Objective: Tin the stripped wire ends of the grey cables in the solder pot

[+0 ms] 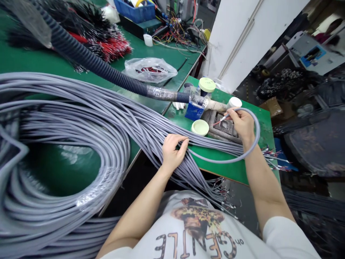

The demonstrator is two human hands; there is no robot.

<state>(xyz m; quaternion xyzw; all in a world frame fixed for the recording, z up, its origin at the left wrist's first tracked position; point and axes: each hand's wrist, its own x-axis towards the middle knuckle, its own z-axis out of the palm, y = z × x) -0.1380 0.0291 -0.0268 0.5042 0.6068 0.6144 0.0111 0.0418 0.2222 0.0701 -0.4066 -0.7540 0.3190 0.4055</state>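
Upside-down "GENTLE" in print on the person's white T-shirt (194, 230)

Two hands (172, 151), two pale green lids (199, 127), one plastic bag (150, 70), perhaps fifty grey cables (113, 122)

Head-worn view, facing forward and down, close above left hand (172, 153) and right hand (240, 124)

Bright, even light casts only soft shadows, with glare on the plastic bag (150, 70). Wide-angle distortion bends the frame's edges, and the grey cable coil (54, 162) softens toward the lower left.
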